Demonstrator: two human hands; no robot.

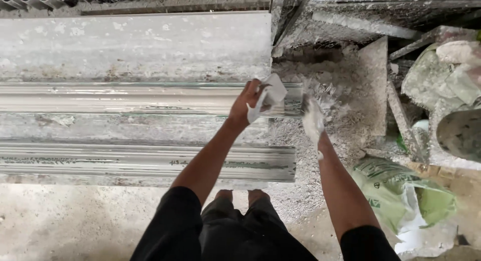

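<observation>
Head view, looking down. Left hand [249, 103] closed around a small pale block [273, 92], thumb and fingers gripping it, held at the right end of the far moulding [150, 98]. Right hand [312, 119] coated in white plaster and blurred; cannot tell whether it is open or closed. It hovers just beside the block, over a heap of plaster rubble [345, 110]. Two long white mouldings lie side by side on a plaster-crusted table [135, 45]; the near moulding [150, 163] ends just past the left forearm. Bare feet [240, 195] on the dusty floor [75, 221] below. Green sacks [401, 191] lie to the right, near a grey drum [461, 135]. Person wears dark clothing.
</observation>
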